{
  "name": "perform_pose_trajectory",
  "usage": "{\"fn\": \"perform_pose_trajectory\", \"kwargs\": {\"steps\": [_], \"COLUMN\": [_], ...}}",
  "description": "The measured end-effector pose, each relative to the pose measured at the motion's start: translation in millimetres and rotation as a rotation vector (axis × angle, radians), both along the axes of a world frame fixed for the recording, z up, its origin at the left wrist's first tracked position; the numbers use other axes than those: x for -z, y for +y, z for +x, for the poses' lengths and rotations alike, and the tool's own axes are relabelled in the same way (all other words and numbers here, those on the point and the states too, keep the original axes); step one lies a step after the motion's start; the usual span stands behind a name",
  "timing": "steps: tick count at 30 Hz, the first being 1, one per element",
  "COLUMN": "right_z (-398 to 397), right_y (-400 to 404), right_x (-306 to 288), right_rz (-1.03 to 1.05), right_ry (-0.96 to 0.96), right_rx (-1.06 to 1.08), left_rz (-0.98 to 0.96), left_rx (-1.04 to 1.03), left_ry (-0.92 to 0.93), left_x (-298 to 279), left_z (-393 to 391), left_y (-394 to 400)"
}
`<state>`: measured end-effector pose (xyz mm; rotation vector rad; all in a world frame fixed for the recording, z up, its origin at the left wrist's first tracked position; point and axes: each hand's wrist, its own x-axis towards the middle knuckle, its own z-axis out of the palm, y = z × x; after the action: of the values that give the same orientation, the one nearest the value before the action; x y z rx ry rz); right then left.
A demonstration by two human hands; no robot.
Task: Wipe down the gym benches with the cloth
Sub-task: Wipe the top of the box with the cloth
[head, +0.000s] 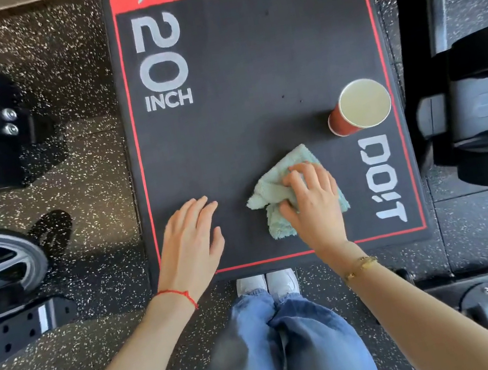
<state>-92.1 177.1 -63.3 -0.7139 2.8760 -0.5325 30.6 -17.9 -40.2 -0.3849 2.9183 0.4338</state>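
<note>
Right hand (311, 202) grips the cloth (272, 186), fingers curled into it. Its long axis runs from 1 to 7 o'clock on the black bench (248, 70), and it sticks out at the hand's 10 o'clock, pale green, fluffy and crumpled. Left hand (190, 236) lies flat, fingers straight.

The black box top (248, 70) reads "20 INCH" and "DO!T".

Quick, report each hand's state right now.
Left hand: open, flat on the box top, holding nothing.
Right hand: fingers curled round the green cloth, gripping it.
</note>
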Motion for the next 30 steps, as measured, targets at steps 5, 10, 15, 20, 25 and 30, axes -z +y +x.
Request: {"fn": "perform_pose_trajectory", "kwargs": {"steps": [5,10,15,20,25,30], "right_z": [-6.3,10.4,30.8,47.8,70.7,95.1], "right_y": [-4.9,12.9,37.2,63.6,100.5,145.7], "right_x": [-23.2,-86.0,-171.8,-253.4,-323.7,-377.6], "right_rz": [-0.09,-0.237,-0.338,-0.377,-0.376,-0.422], "right_ry": [-0.174,-0.267,-0.244,-0.175,-0.12,-0.032], "right_rx": [0.091,0.177,0.249,0.307,0.419,0.572], "left_rz": [0.013,0.021,0.05,0.07,0.089,0.131], "left_rx": [0.012,0.052,0.105,0.184,0.258,0.363], "left_ry": [-0.008,0.029,0.077,0.18,0.227,0.284], "left_x": [-31.8,-86.3,-153.7,-228.6,-292.9,-341.8], "left_z": [13.6,20.6,21.7,18.2,10.7,0.6], "left_y": [-0.8,5.0,18.1,35.5,57.2,87.6]}}
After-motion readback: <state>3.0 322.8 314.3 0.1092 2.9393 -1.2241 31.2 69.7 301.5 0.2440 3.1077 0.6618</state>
